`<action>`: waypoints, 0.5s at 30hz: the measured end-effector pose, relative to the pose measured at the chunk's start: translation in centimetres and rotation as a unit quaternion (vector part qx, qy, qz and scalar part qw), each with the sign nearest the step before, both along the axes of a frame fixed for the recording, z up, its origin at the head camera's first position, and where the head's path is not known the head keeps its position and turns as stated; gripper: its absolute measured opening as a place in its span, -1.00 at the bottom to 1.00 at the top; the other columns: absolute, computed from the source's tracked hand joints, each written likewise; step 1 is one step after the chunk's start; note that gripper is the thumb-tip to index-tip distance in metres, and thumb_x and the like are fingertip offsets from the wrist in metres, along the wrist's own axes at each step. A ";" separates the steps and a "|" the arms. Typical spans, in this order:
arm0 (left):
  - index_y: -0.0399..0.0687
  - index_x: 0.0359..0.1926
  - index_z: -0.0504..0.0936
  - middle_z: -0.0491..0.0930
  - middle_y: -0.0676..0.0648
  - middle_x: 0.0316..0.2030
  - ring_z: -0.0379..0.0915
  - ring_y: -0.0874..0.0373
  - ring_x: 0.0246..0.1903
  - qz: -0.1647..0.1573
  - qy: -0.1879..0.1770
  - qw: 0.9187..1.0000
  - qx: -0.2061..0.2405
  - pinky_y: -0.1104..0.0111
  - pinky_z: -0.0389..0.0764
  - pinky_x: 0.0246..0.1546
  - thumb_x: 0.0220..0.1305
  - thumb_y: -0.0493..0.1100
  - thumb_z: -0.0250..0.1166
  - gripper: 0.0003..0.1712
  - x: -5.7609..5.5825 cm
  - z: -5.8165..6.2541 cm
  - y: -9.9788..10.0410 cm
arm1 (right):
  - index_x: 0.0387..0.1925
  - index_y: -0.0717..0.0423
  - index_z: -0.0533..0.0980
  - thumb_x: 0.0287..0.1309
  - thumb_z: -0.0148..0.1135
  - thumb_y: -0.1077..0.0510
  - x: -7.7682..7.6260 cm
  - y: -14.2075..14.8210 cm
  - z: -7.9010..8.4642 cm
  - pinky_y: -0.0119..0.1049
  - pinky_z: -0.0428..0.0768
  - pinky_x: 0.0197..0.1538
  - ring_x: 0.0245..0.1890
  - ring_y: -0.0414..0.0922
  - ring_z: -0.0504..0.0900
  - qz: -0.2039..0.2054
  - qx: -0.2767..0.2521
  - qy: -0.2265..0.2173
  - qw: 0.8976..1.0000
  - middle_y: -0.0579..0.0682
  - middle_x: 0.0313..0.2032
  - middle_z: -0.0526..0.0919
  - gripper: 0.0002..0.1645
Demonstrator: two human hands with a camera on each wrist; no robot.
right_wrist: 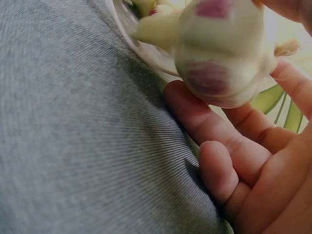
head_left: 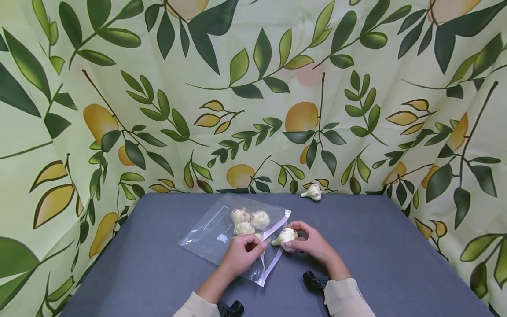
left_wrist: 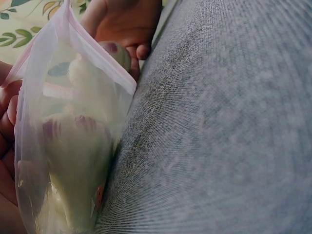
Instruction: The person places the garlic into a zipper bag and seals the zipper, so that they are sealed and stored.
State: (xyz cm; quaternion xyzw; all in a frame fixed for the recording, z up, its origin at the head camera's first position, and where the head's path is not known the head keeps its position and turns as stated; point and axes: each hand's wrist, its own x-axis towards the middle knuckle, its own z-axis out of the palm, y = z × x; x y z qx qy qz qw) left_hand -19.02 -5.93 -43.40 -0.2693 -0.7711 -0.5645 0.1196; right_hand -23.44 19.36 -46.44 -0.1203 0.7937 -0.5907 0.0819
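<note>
A clear zip bag (head_left: pixel 214 229) lies on the table with several garlic bulbs (head_left: pixel 260 219) inside. Its zip edge (head_left: pixel 273 265) faces right, and the mouth stands parted. My left hand (head_left: pixel 242 254) pinches the upper layer of that edge; the left wrist view shows the fingers (left_wrist: pixel 9 117) beside the lifted plastic. My right hand (head_left: pixel 313 244) grips one garlic bulb (head_left: pixel 286 237) right at the mouth, its stem pointing left toward the bag. In the right wrist view this bulb (right_wrist: pixel 224 53) has purple patches and sits between thumb and fingers.
One more garlic bulb (head_left: pixel 313 192) lies at the table's far edge, against the printed cloth (head_left: pixel 261 132) that hangs behind and at both sides. Dark straps (head_left: pixel 314 281) circle the wrists. The table (head_left: pixel 380 264) is covered in grey-blue cloth.
</note>
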 end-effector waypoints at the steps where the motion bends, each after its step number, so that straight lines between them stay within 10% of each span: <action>1: -0.23 -0.56 0.60 0.43 -0.04 -0.70 0.20 0.46 -0.63 0.001 0.004 1.000 0.001 0.56 0.31 -0.60 0.14 -0.38 0.36 -0.83 0.0 -0.1 0.0 | 0.14 0.16 0.42 0.04 0.46 0.15 -0.2 0.1 -0.4 -0.33 0.50 -0.40 -0.43 -0.17 0.60 0.002 0.000 0.001 1.000 0.13 -0.05 0.50 -0.37; 15: -0.22 -0.58 0.59 0.41 -0.02 -0.71 0.18 0.47 -0.64 0.004 0.000 1.000 -0.004 0.58 0.27 -0.59 0.14 -0.39 0.36 -0.81 -0.2 -0.4 0.0 | -0.18 0.21 0.38 -0.08 0.56 0.11 -0.3 -0.6 -0.7 -0.25 0.59 -0.52 -0.56 -0.10 0.62 -0.038 0.038 0.031 0.998 0.11 -0.30 0.52 -0.44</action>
